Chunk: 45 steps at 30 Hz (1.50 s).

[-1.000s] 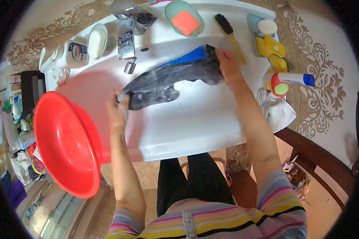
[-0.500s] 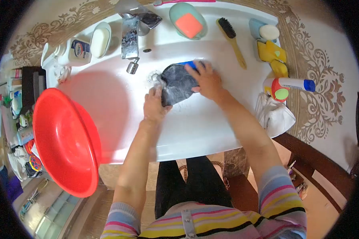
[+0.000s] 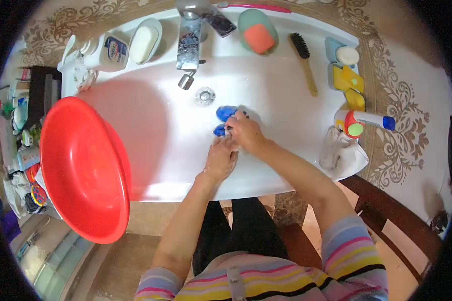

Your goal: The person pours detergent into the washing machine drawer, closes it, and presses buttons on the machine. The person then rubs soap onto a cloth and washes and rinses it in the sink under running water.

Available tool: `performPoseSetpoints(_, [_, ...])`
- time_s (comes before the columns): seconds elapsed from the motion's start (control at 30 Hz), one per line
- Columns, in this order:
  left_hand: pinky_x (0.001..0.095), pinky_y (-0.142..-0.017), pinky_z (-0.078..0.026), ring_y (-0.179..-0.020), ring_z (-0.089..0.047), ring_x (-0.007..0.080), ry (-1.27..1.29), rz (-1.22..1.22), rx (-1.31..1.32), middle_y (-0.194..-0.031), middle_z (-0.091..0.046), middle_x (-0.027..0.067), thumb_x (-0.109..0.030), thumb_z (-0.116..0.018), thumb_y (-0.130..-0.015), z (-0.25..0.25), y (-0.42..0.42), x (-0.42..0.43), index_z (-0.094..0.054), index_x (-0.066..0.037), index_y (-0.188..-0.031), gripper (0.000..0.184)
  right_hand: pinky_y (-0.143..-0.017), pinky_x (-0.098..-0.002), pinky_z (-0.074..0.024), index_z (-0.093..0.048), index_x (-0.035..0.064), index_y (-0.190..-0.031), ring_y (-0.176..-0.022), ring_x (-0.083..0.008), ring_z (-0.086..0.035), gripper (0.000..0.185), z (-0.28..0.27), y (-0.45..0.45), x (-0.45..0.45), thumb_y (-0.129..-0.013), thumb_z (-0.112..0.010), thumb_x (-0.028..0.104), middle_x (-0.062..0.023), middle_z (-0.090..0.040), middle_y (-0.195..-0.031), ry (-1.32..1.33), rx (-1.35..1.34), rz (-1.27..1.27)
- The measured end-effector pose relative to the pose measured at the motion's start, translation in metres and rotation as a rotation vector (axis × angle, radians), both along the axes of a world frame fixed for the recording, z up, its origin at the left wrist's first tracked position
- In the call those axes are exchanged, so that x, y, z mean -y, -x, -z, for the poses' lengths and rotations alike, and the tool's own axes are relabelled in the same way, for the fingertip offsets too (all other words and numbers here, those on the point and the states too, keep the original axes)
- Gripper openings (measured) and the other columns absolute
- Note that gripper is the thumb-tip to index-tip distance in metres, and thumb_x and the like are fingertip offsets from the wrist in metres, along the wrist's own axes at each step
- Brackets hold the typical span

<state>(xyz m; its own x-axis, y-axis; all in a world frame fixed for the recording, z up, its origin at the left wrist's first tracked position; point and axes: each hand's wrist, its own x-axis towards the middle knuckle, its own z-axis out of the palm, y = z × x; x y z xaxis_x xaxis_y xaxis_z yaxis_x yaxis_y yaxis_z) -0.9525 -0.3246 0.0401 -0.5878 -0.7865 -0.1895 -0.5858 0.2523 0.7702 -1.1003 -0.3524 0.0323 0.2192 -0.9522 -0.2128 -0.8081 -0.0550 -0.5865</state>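
Note:
Low in the white sink, a wet blue cloth piece is bunched up, and I cannot tell what garment or item it is. My right hand grips its right side with bent fingers. Just below and to the left, my left hand is closed at the cloth's lower end, with suds on the skin. The two hands are close together, partly hiding the cloth. Behind it the metal drain shows, beneath the tap.
A big red basin leans at the left. Along the back rim are a white bottle, white soap, orange soap and a wooden brush. Yellow sponges, a blue-capped container and white cloth line the right.
The cloth, spread flat with its dark grey side up over the drain, is now bunched with blue showing. Both hands have drawn together and nearer my body, uncovering the drain.

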Motion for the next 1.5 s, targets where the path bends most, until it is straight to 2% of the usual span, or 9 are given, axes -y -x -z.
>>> performPoseSetpoints(0.2, [0.0428, -0.098, -0.038, -0.103, -0.056, 0.0349, -0.039, -0.088, -0.184, -0.102, -0.064, 0.0175, 0.0, -0.054, -0.077, 0.009, 0.004, -0.001, -0.066, -0.004, -0.095, 0.021, -0.073, -0.0484, -0.0496, -0.061, 0.0059, -0.09, -0.08, -0.0342, -0.064, 0.018, 0.057, -0.022, 0.065, -0.08, -0.056, 0.02, -0.0152, -0.066, -0.087, 0.035, -0.346, -0.231])
performPoseSetpoints(0.47, [0.0441, -0.108, -0.032, -0.111, -0.055, 0.0335, 0.047, -0.077, -0.079, -0.109, -0.063, 0.017, -0.002, -0.055, -0.078, 0.003, -0.008, -0.013, -0.066, -0.007, -0.102, 0.027, -0.08, -0.0498, -0.0469, -0.06, 0.0082, -0.103, -0.091, -0.035, -0.062, 0.032, 0.042, 0.013, 0.063, -0.089, -0.052, 0.036, -0.0176, -0.065, -0.099, 0.049, -0.058, 0.592])
performPoseSetpoints(0.63, [0.0457, -0.109, -0.031, -0.113, -0.053, 0.0347, 0.015, -0.009, -0.014, -0.108, -0.063, 0.0177, -0.001, -0.053, -0.078, -0.006, -0.006, -0.001, -0.066, -0.006, -0.1, 0.027, -0.073, -0.0482, -0.0501, -0.061, 0.0156, -0.103, -0.083, -0.0322, -0.065, 0.026, 0.016, 0.001, 0.008, -0.084, -0.059, 0.035, -0.0107, -0.066, -0.099, -0.002, -0.221, -0.03])
performPoseSetpoints(0.83, [0.0459, -0.104, -0.035, -0.107, -0.054, 0.0386, -0.322, -0.2, -0.274, -0.104, -0.063, 0.0187, 0.002, -0.053, -0.074, 0.015, -0.003, -0.006, -0.066, -0.004, -0.096, 0.026, -0.079, -0.0449, -0.0514, -0.066, 0.016, -0.099, -0.092, -0.03, -0.065, 0.021, 0.04, -0.002, 0.087, -0.081, -0.057, 0.02, -0.0116, -0.067, -0.099, -0.035, -0.441, 0.037])
performPoseSetpoints(0.97, [0.0424, -0.098, -0.041, -0.099, -0.058, 0.0391, -0.02, -0.11, -0.083, -0.101, -0.063, 0.019, 0.003, -0.055, -0.072, -0.011, -0.013, -0.002, -0.064, -0.001, -0.091, 0.022, -0.076, -0.043, -0.0514, -0.066, 0.0106, -0.101, -0.091, -0.0316, -0.065, 0.026, 0.059, 0.028, 0.111, -0.084, -0.061, 0.03, -0.0135, -0.068, -0.1, 0.199, -0.121, 0.492])
performPoseSetpoints(1.23, [0.0325, -0.094, -0.044, -0.112, -0.052, 0.0284, -0.253, -0.914, -0.532, -0.111, -0.055, 0.0149, 0.014, -0.062, -0.072, -0.04, -0.037, 0.075, -0.058, -0.002, -0.107, 0.038, -0.083, -0.0329, -0.0466, -0.066, 0.0003, -0.097, -0.088, -0.017, -0.058, 0.027, -0.026, 0.051, 0.001, -0.088, -0.066, 0.025, -0.0065, -0.064, -0.089, -0.255, 0.776, 1.123])
performPoseSetpoints(1.4, [0.0375, -0.097, -0.042, -0.107, -0.055, 0.0285, -0.006, -0.749, -0.376, -0.116, -0.056, 0.013, -0.007, -0.072, -0.076, -0.024, 0.007, 0.052, -0.052, -0.001, -0.125, 0.053, -0.075, -0.0279, -0.0487, -0.063, 0.0041, -0.108, -0.093, -0.0099, -0.058, 0.027, -0.055, 0.013, -0.057, -0.093, -0.059, 0.026, -0.004, -0.063, -0.097, -0.18, 0.498, 0.533])
performPoseSetpoints(1.47, [0.0397, -0.097, -0.043, -0.109, -0.055, 0.0328, -0.088, -0.44, -0.098, -0.113, -0.06, 0.0152, -0.015, -0.073, -0.074, -0.003, 0.011, 0.02, -0.061, -0.003, -0.115, 0.045, -0.077, -0.0304, -0.0503, -0.062, 0.0054, -0.111, -0.094, -0.0153, -0.062, 0.031, -0.078, 0.021, -0.028, -0.092, -0.059, 0.029, -0.0085, -0.065, -0.103, -0.834, 0.625, 0.34])
performPoseSetpoints(1.5, [0.0405, -0.096, -0.044, -0.107, -0.056, 0.0353, -0.075, -0.276, 0.045, -0.111, -0.062, 0.0166, -0.018, -0.073, -0.071, 0.001, 0.011, 0.011, -0.065, -0.004, -0.108, 0.04, -0.083, -0.0348, -0.0495, -0.06, 0.0089, -0.115, -0.099, -0.0203, -0.061, 0.037, -0.073, 0.025, -0.001, -0.089, -0.06, 0.035, -0.0095, -0.064, -0.105, -0.697, 0.163, 0.144])
